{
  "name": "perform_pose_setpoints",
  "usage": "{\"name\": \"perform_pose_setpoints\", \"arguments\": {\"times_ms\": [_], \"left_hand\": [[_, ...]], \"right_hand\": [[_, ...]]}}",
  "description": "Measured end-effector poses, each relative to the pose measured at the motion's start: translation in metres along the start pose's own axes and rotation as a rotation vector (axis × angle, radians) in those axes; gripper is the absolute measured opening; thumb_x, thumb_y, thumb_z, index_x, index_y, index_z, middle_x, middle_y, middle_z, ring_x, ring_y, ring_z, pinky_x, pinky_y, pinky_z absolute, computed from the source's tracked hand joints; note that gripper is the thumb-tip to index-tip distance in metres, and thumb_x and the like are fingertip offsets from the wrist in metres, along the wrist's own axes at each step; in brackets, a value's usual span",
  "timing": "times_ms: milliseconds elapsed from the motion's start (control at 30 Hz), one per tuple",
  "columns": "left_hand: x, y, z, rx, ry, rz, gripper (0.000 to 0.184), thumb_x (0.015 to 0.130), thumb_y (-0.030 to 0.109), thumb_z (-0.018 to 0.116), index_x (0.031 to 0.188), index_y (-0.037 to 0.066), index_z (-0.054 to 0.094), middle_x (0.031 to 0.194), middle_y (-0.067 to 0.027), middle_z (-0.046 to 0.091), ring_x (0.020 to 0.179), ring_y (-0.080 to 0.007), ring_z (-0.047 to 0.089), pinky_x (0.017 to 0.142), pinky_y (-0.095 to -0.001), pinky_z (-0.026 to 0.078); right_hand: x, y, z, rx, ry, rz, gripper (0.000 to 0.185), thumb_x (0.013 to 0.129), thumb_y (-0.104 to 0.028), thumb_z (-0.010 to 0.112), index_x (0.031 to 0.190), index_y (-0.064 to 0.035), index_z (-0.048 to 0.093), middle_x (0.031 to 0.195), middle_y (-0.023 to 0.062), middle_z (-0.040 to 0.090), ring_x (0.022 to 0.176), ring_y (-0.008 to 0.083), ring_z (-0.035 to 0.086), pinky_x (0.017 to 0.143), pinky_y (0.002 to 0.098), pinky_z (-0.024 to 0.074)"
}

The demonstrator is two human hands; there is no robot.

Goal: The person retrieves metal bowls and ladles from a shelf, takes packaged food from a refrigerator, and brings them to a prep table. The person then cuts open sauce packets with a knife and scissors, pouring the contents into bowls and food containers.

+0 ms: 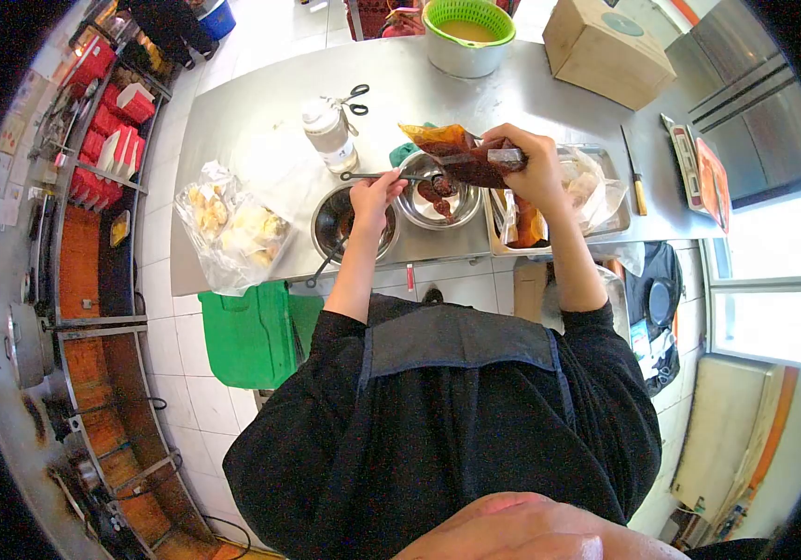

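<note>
My right hand [529, 163] grips a plastic bag [466, 159] of dark red-brown paste, tilted over a steel bowl [438, 219]. Dark paste [435, 202] lies in that bowl. My left hand [375, 198] is closed round the handle of a dark spoon [368, 175], whose far end is at the bag's mouth above the bowl. Beside it on the left, a second steel bowl [320, 213] holds dark contents and another dark-handled utensil [320, 271]. Behind the bowls stands a white-lidded jar [329, 138].
Clear bags of pale yellow food [237, 224] lie at the left table edge. Scissors [355, 101], a green colander [468, 21], a cardboard box [605, 51], a tray [617, 220], a knife [636, 177] and a scale [689, 168] are also there. A person [165, 28] stands far left.
</note>
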State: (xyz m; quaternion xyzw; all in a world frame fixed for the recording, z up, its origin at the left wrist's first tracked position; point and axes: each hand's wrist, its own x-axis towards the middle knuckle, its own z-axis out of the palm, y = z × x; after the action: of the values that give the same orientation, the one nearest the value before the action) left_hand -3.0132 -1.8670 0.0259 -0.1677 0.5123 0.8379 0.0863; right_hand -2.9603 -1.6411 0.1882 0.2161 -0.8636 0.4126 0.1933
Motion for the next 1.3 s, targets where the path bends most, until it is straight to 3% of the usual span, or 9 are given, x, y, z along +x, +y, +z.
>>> {"name": "perform_pose_setpoints", "arguments": {"times_ms": [400, 600, 700, 767, 833, 933, 1033, 1133, 1300], "left_hand": [[-0.005, 0.000, 0.000, 0.002, -0.022, 0.014, 0.020, 0.074, 0.005, 0.067, 0.085, -0.006, 0.057, 0.078, -0.0109, 0.062, 0.066, -0.0151, 0.064, 0.054, -0.0182, 0.051], [-0.005, -0.002, 0.008, 0.188, -0.009, 0.248, 0.019, 0.074, 0.008, 0.068, 0.079, -0.006, 0.056, 0.071, -0.0101, 0.062, 0.064, -0.0141, 0.063, 0.051, -0.0193, 0.049], [-0.004, -0.003, 0.012, 0.509, 0.045, 0.422, 0.021, 0.072, 0.011, 0.071, 0.078, -0.004, 0.057, 0.067, -0.0098, 0.062, 0.062, -0.0148, 0.063, 0.052, -0.0240, 0.049], [-0.006, -0.004, 0.012, 0.888, -0.062, 0.641, 0.023, 0.068, 0.012, 0.073, 0.078, -0.001, 0.058, 0.069, -0.0113, 0.063, 0.063, -0.0191, 0.064, 0.057, -0.0290, 0.050], [-0.008, 0.001, 0.014, 0.965, -0.161, 0.630, 0.024, 0.065, 0.011, 0.072, 0.083, 0.002, 0.058, 0.075, -0.0116, 0.064, 0.070, -0.0234, 0.063, 0.065, -0.0317, 0.049], [-0.011, 0.020, 0.013, 1.186, -0.571, 0.577, 0.035, 0.064, -0.003, 0.064, 0.099, 0.003, 0.059, 0.096, -0.0114, 0.064, 0.091, -0.0218, 0.061, 0.081, -0.0309, 0.047], [-0.009, 0.049, 0.024, 1.351, -0.517, 0.623, 0.043, 0.065, -0.006, 0.059, 0.106, 0.005, 0.058, 0.100, -0.0113, 0.063, 0.096, -0.0225, 0.059, 0.083, -0.0314, 0.046], [-0.010, 0.087, 0.057, 1.136, -0.495, 0.793, 0.040, 0.072, 0.004, 0.057, 0.111, 0.008, 0.056, 0.106, -0.0128, 0.060, 0.101, -0.0259, 0.057, 0.086, -0.0332, 0.044], [-0.011, 0.109, 0.136, 0.891, -0.557, 0.918, 0.039, 0.082, 0.023, 0.059, 0.117, 0.007, 0.052, 0.110, -0.0096, 0.060, 0.103, -0.0200, 0.056, 0.088, -0.0353, 0.045]], "right_hand": [[-0.027, 0.018, 0.013, -0.047, 0.145, 0.182, 0.032, 0.058, 0.008, 0.057, 0.087, -0.0070, 0.060, 0.072, 0.0094, 0.063, 0.066, 0.0185, 0.062, 0.062, 0.0269, 0.0463], [-0.048, 0.029, 0.025, 0.061, 0.432, 0.068, 0.035, 0.057, 0.012, 0.053, 0.087, -0.0054, 0.060, 0.076, 0.0074, 0.065, 0.067, 0.0154, 0.061, 0.064, 0.0263, 0.0468], [-0.054, 0.025, 0.026, -0.023, 0.505, 0.078, 0.034, 0.056, 0.012, 0.053, 0.086, -0.0036, 0.060, 0.079, 0.0086, 0.066, 0.069, 0.0149, 0.061, 0.065, 0.0256, 0.0468], [-0.058, 0.030, 0.029, 0.035, 0.582, 0.052, 0.033, 0.056, 0.012, 0.054, 0.084, -0.0032, 0.059, 0.082, 0.0083, 0.066, 0.072, 0.0144, 0.062, 0.069, 0.0250, 0.0467], [-0.061, 0.027, 0.029, 0.049, 0.603, 0.062, 0.032, 0.056, 0.013, 0.053, 0.083, -0.0029, 0.059, 0.083, 0.0085, 0.066, 0.073, 0.0148, 0.062, 0.070, 0.0254, 0.0465], [-0.067, 0.033, 0.030, 0.078, 0.642, 0.098, 0.026, 0.061, 0.011, 0.059, 0.083, -0.0016, 0.059, 0.085, 0.0088, 0.065, 0.075, 0.0135, 0.060, 0.073, 0.0252, 0.0454], [-0.067, 0.031, 0.028, 0.126, 0.675, 0.097, 0.020, 0.067, 0.009, 0.065, 0.083, -0.0004, 0.059, 0.086, 0.0090, 0.064, 0.077, 0.0120, 0.057, 0.074, 0.0246, 0.0446], [-0.067, 0.035, 0.027, 0.151, 0.687, 0.072, 0.020, 0.067, 0.009, 0.065, 0.084, 0.0000, 0.058, 0.086, 0.0094, 0.064, 0.077, 0.0124, 0.058, 0.074, 0.0249, 0.0449], [-0.067, 0.038, 0.027, 0.007, 0.673, 0.065, 0.021, 0.068, 0.009, 0.065, 0.085, 0.0005, 0.058, 0.086, 0.0096, 0.063, 0.078, 0.0127, 0.058, 0.075, 0.0252, 0.0453]]}}
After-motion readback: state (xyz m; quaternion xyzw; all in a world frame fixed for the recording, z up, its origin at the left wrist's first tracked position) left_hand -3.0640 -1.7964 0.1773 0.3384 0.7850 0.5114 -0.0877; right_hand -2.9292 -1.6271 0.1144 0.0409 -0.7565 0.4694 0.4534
